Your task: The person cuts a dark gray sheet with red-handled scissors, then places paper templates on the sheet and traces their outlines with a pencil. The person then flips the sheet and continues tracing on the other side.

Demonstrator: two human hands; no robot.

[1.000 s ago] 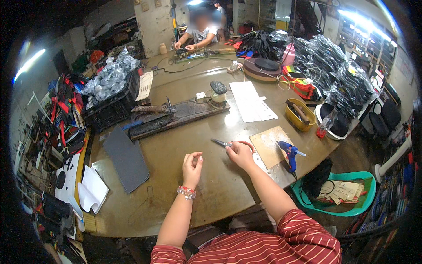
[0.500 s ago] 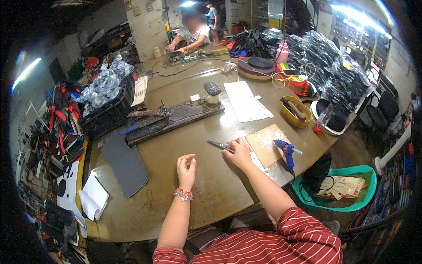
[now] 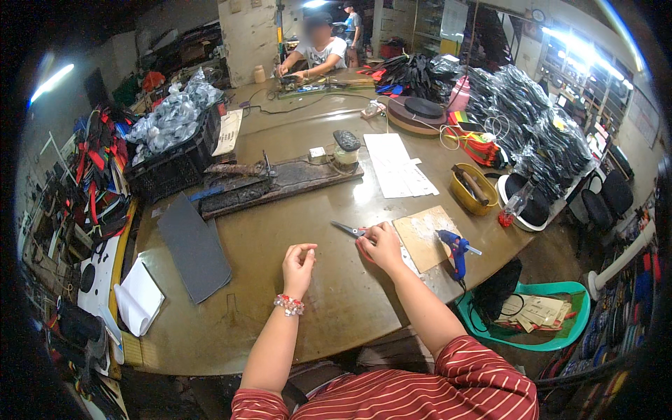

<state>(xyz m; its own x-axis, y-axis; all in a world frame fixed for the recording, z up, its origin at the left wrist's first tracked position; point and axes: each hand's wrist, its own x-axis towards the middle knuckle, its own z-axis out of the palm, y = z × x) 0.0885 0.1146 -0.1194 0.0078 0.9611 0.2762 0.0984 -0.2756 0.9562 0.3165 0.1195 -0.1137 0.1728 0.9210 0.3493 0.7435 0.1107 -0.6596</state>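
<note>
Right hand [image 3: 380, 245] had its grip on the scissors [image 3: 347, 229] by the red handles | scissors were left of tan board [image 3: 418, 227], blades pointing left | left hand [image 3: 299, 270], half-curled over worktop [image 3: 339, 322], grip released | 1 blue glue gun [image 3: 454, 253] lay at board's right edge

The right hand [image 3: 381, 245] partly hides the scissors [image 3: 346, 229]. A co-worker's head [image 3: 318, 28] is blurred at the far edge of the desk [image 3: 336, 329].

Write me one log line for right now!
left hand: loosely curled, nothing visible held | right hand: on scissors, which point left | blue glue gun: right of right hand
</note>
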